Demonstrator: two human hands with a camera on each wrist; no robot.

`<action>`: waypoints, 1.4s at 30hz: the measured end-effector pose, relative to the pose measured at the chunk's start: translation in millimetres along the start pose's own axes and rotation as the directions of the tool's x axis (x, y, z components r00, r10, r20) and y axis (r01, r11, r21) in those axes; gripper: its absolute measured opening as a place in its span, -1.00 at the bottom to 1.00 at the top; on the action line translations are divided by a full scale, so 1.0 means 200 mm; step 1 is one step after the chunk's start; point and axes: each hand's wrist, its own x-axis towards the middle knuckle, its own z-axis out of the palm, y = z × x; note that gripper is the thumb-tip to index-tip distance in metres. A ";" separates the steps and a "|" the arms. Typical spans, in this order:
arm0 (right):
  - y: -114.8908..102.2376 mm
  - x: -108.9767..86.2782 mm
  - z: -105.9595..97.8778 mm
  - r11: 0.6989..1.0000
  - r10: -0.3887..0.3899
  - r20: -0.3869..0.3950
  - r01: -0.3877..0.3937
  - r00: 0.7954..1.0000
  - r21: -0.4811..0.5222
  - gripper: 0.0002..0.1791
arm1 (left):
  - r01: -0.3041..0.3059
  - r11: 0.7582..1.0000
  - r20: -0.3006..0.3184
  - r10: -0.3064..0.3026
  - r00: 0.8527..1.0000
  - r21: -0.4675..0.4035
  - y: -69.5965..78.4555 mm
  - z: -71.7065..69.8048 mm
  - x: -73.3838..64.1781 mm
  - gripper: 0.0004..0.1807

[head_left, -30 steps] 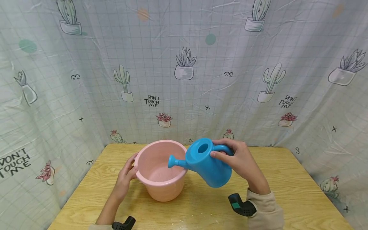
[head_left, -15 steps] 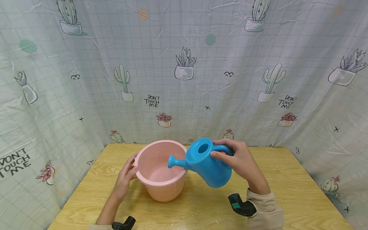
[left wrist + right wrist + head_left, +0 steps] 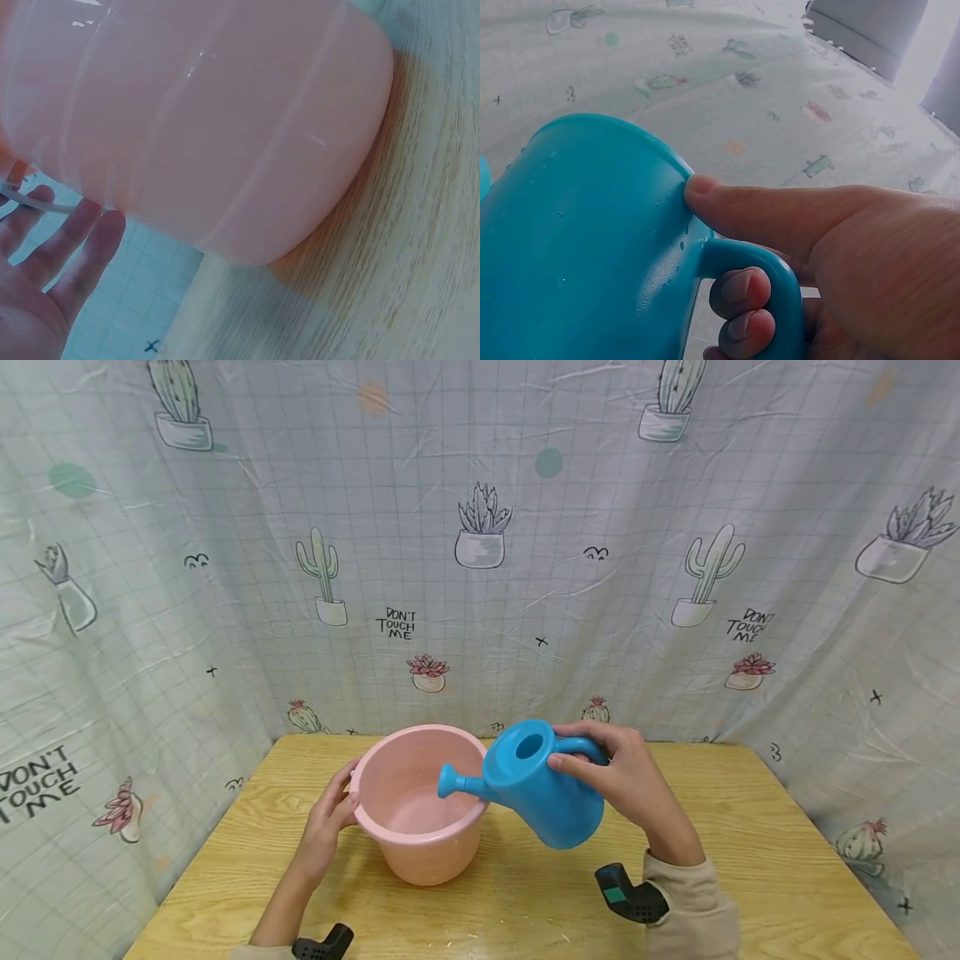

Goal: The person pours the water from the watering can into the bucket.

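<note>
A pink plastic bucket [image 3: 431,860] stands upright on the wooden table. My left hand [image 3: 324,827] holds it at the left side of its rim, the thumb near the rim's edge. Fingers [image 3: 97,244] reach the bucket's outer wall in the left wrist view, beside a thin pale curved strip. My right hand [image 3: 626,772] grips the handle of a blue watering can [image 3: 558,802], its thumb along the top edge. The can is held raised and tilted left, its spout over the bucket's opening. Droplets cling to the can [image 3: 585,247] in the right wrist view. No stream of water is discernible.
A yellow wooden table [image 3: 757,860] lies beneath, with small bits or drops near its front. A cactus-print curtain [image 3: 480,635] rises behind and at both sides. Black wrist devices [image 3: 630,897] sit on both forearms.
</note>
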 end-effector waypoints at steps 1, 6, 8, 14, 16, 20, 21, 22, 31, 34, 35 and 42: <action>0.00 0.00 0.00 1.000 0.000 0.001 0.000 1.000 -0.001 -0.59 | 0.001 1.000 -0.001 -0.001 1.000 0.000 0.00 0.00 0.00 -0.45; 0.00 0.00 0.00 1.000 -0.009 0.003 0.009 1.000 0.003 -0.59 | 0.006 1.000 -0.003 -0.006 1.000 0.002 0.00 0.00 0.00 -0.45; -0.01 0.00 0.00 1.000 -0.007 0.005 0.007 1.000 0.007 -0.59 | 0.006 1.000 -0.003 -0.006 1.000 0.001 0.00 0.00 0.00 -0.45; -0.01 0.00 0.00 1.000 -0.001 0.008 0.001 1.000 0.008 -0.59 | 0.007 1.000 -0.007 -0.007 1.000 0.005 0.00 0.00 0.00 -0.45; 0.00 0.00 0.00 1.000 0.000 0.007 0.000 1.000 0.006 -0.59 | 0.006 1.000 -0.008 -0.006 1.000 0.008 0.00 0.00 0.00 -0.45; 0.01 0.00 0.00 1.000 -0.002 0.005 0.002 1.000 0.003 -0.59 | 0.004 1.000 -0.009 -0.004 1.000 0.012 0.00 0.00 0.00 -0.45; 0.01 0.00 0.00 1.000 -0.004 0.006 0.004 1.000 0.002 -0.59 | 0.004 1.000 -0.008 -0.004 1.000 0.012 0.00 0.00 0.00 -0.45; 0.01 0.00 0.00 1.000 -0.007 0.005 0.007 1.000 0.002 -0.59 | 0.004 1.000 -0.007 -0.004 1.000 0.013 0.00 0.00 0.00 -0.45; 0.00 0.00 0.00 1.000 -0.005 0.005 0.005 1.000 0.006 -0.61 | 0.004 1.000 -0.011 -0.003 1.000 0.021 0.00 0.00 0.00 -0.45; 0.01 0.00 0.00 1.000 -0.007 0.006 0.007 1.000 0.004 -0.61 | 0.004 1.000 -0.010 -0.004 1.000 0.022 0.00 0.00 0.00 -0.45; 0.01 0.00 0.00 1.000 -0.005 0.006 0.005 1.000 0.005 -0.60 | 0.005 1.000 -0.010 -0.005 1.000 0.023 0.00 0.00 0.00 -0.45; 0.01 0.00 0.00 1.000 0.013 0.009 -0.013 1.000 0.009 -0.57 | -0.002 1.000 -0.007 0.002 1.000 0.000 0.00 0.00 0.00 -0.46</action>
